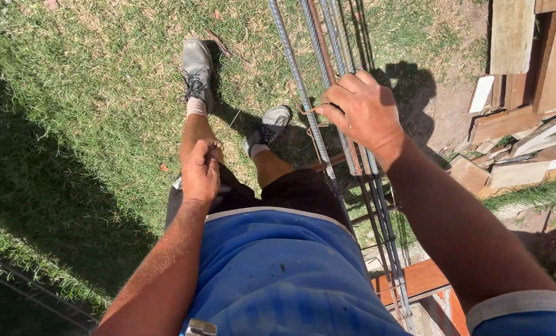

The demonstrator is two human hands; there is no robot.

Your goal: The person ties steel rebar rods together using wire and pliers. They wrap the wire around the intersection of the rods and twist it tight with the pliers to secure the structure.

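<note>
I stand on grass (85,93) beside a long cage of steel reinforcing bars (303,93) that runs from the top of the view to the bottom right. My right hand (359,112) rests on top of the bars and its fingers curl around them, next to a thin rusty tie wire (312,134). My left hand (201,171) hangs by my left thigh with its fingers closed; whether it holds something small is hidden. My grey shoes (197,68) are planted on the grass.
Wooden planks (527,56) and broken boards and blocks (508,162) are piled at the right. A brick-coloured support (424,277) sits under the bars at bottom right. A dark wire fence (29,289) crosses the bottom left.
</note>
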